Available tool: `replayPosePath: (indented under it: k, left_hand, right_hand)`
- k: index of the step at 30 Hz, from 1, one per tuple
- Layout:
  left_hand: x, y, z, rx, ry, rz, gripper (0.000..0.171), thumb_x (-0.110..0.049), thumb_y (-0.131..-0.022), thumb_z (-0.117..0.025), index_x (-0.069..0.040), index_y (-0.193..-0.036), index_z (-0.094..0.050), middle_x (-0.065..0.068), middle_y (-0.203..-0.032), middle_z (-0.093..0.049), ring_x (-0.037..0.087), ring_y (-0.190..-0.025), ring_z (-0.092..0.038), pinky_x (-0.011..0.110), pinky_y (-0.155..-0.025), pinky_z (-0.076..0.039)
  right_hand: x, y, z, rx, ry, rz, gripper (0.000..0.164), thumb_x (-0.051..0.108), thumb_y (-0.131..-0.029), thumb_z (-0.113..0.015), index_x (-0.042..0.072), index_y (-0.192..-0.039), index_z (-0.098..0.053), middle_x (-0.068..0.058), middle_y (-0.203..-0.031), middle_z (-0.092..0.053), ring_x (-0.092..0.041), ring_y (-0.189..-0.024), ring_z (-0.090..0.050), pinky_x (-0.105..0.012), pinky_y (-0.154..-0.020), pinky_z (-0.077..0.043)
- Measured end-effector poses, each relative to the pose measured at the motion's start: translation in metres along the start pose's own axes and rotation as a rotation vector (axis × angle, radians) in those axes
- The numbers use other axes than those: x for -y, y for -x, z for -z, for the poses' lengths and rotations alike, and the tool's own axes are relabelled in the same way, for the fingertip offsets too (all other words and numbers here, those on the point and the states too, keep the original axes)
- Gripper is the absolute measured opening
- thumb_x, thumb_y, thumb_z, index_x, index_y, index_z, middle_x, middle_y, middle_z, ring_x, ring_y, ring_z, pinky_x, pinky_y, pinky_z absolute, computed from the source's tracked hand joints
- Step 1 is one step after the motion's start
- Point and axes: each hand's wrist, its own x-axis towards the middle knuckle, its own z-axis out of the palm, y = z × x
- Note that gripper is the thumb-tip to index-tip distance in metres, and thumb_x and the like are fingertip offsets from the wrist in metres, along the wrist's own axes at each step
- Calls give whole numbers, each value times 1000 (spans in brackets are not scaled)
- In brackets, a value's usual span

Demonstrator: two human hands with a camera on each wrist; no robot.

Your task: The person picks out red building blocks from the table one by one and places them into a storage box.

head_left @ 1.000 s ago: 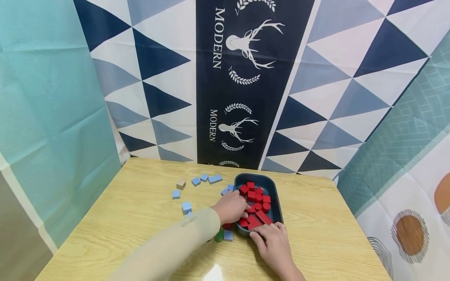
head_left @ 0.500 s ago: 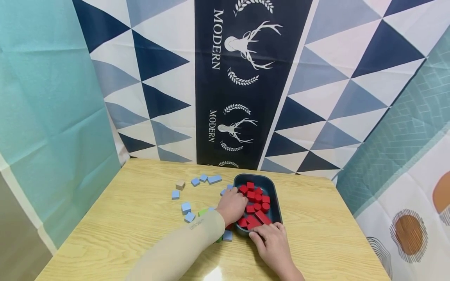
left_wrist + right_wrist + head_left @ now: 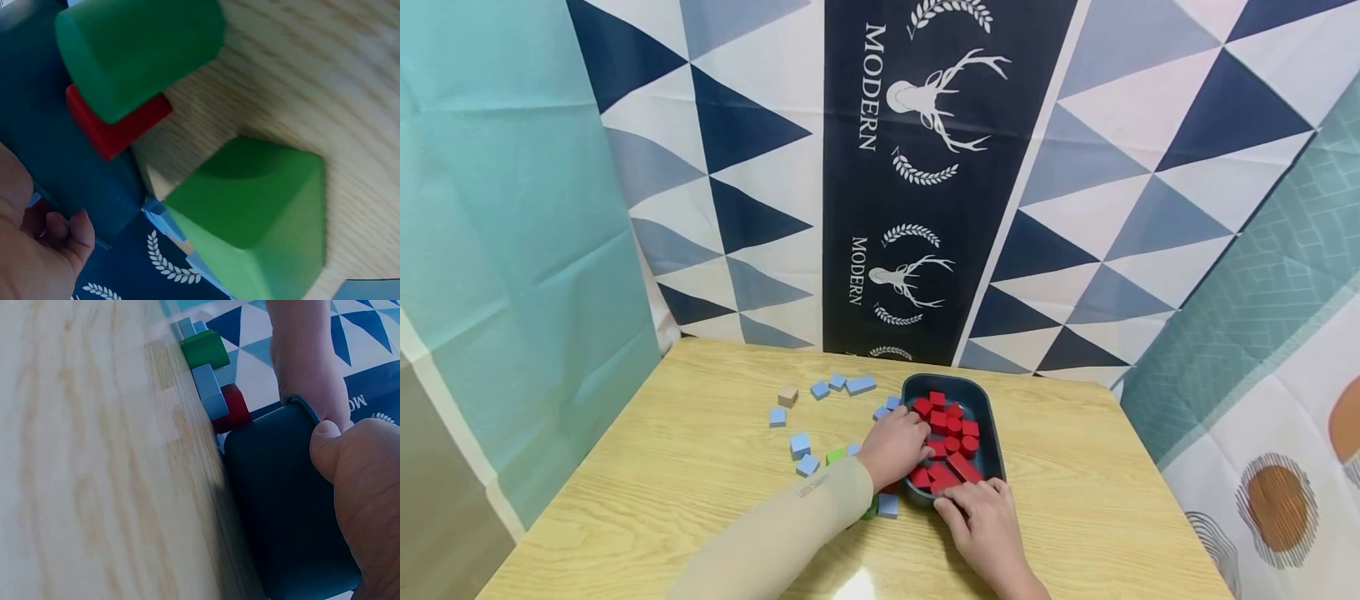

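Observation:
A dark blue tray [image 3: 976,407] holds several red wooden blocks [image 3: 953,426], including cubes, cylinders and bars. My left hand [image 3: 893,443] is at its left rim, fingers reaching over the inside; whether they hold a block is hidden. My right hand [image 3: 983,523] grips the tray's near right corner, its thumb [image 3: 326,450] on the outer wall and fingertips over the rim. Beneath my left wrist, outside the tray, lie a red block [image 3: 122,128], a green cylinder [image 3: 144,50] and a green block [image 3: 250,206].
Light blue blocks [image 3: 801,446] lie scattered left of the tray, with one bare wood block [image 3: 787,396] among them. Another blue block [image 3: 888,506] sits by the tray's near left corner. Patterned cloth [image 3: 760,167] hangs behind the wooden table [image 3: 1075,500].
Over the second, my left forearm has shifted right, uncovering a green block and blue blocks beside it. The left hand has moved slightly; the right hand keeps its place on the tray.

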Motion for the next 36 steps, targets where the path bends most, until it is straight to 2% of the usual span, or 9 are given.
replayPosePath:
  k: [4,7,11,13,15,21,29,33,36]
  left_hand:
    - [6,7,2,-22,189,34,28,-44,-105,-67,-20,-115,-75,-1,-117,-71,14,-102,-63,27,-96,-57]
    - [10,18,2,-30,367,85,35,-39,-107,-66,-14,-130,-69,4,-135,-65,17,-116,-67,32,-104,-58]
    - [14,38,-2,-17,582,174,49,-30,-113,-55,-6,-154,-48,12,-157,-52,25,-132,-65,41,-112,-55]
    - [14,47,-1,9,661,203,48,-21,-114,-49,-3,-158,-43,15,-157,-53,27,-135,-64,44,-113,-54]
    - [13,55,-1,56,712,216,46,-15,-111,-48,-1,-155,-47,14,-148,-62,24,-127,-68,42,-107,-57]
    - [14,67,4,174,724,128,47,-21,-95,-66,-8,-141,-62,3,-117,-74,8,-93,-64,28,-82,-54]
    - [19,71,-5,207,662,123,75,-35,-86,-85,-9,-150,-56,2,-122,-73,9,-103,-65,28,-88,-56]
    - [19,71,-7,191,659,140,75,-38,-89,-86,-8,-151,-55,7,-132,-72,15,-116,-68,32,-97,-57]
    - [20,72,-5,177,676,151,68,-35,-92,-85,-8,-149,-58,7,-130,-72,14,-111,-67,31,-93,-57]
  right_hand:
    - [1,0,2,14,8,-14,10,23,-84,-88,25,-87,-79,13,-82,-75,-4,-76,-62,-36,-87,-39]
    - [1,0,2,12,7,-14,10,22,-84,-88,24,-87,-79,13,-82,-75,-4,-76,-63,-36,-87,-39]
    - [1,2,1,2,1,-9,10,22,-83,-89,23,-86,-79,12,-82,-76,-5,-76,-63,-35,-86,-38]
    - [1,2,1,4,0,-11,11,22,-83,-89,23,-85,-79,12,-82,-76,-5,-76,-64,-35,-86,-38]
    - [2,3,1,6,1,-16,11,21,-83,-89,24,-85,-79,13,-82,-76,-4,-76,-63,-34,-86,-38]
    - [1,3,1,9,-1,-26,11,21,-83,-89,24,-85,-78,13,-82,-75,-3,-76,-62,-35,-87,-37]
    - [-1,3,-1,0,1,-8,11,22,-83,-88,23,-85,-78,12,-82,-76,-5,-76,-63,-35,-87,-38]
    - [-1,3,0,4,2,-15,10,22,-84,-88,24,-86,-78,12,-81,-75,-4,-76,-63,-35,-87,-38]
    - [-1,2,0,9,1,-18,11,22,-84,-88,24,-86,-78,13,-81,-75,-4,-76,-63,-35,-87,-38]
